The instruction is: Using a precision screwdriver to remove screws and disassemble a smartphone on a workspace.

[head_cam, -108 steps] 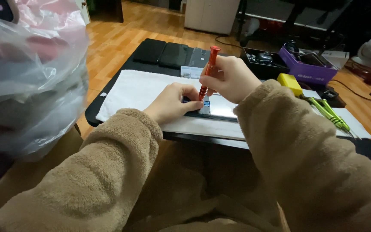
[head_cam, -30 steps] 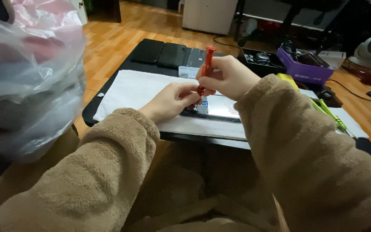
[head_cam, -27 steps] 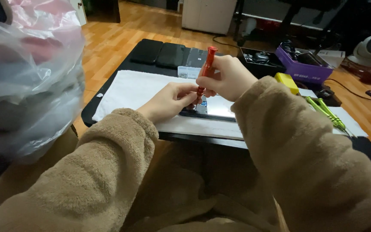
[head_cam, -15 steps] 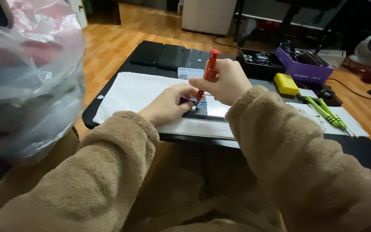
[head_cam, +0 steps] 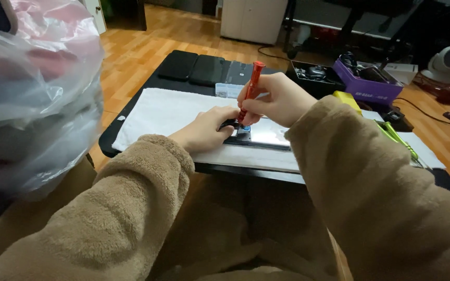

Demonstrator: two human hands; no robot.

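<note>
My right hand (head_cam: 279, 98) grips a red screwdriver (head_cam: 250, 89) held nearly upright, its tip down on the near-left corner of an opened phone (head_cam: 262, 135). This phone lies flat on a white cloth (head_cam: 162, 111) spread over a low black table (head_cam: 111, 140). My left hand (head_cam: 207, 129) rests on the cloth with its fingertips pressed on the phone's left end, right beside the screwdriver tip. Both arms wear fluffy tan sleeves.
Three dark phones (head_cam: 204, 68) lie in a row at the table's far edge. A purple tray (head_cam: 366, 83) of parts, a yellow block (head_cam: 347, 99) and green tools (head_cam: 398, 139) sit to the right. A clear plastic bag (head_cam: 29, 93) fills the left foreground. A wooden floor lies beyond.
The view has shifted slightly. My right hand still holds the screwdriver on the phone, and its handle has tilted a little. My left hand stays on the phone's end.
</note>
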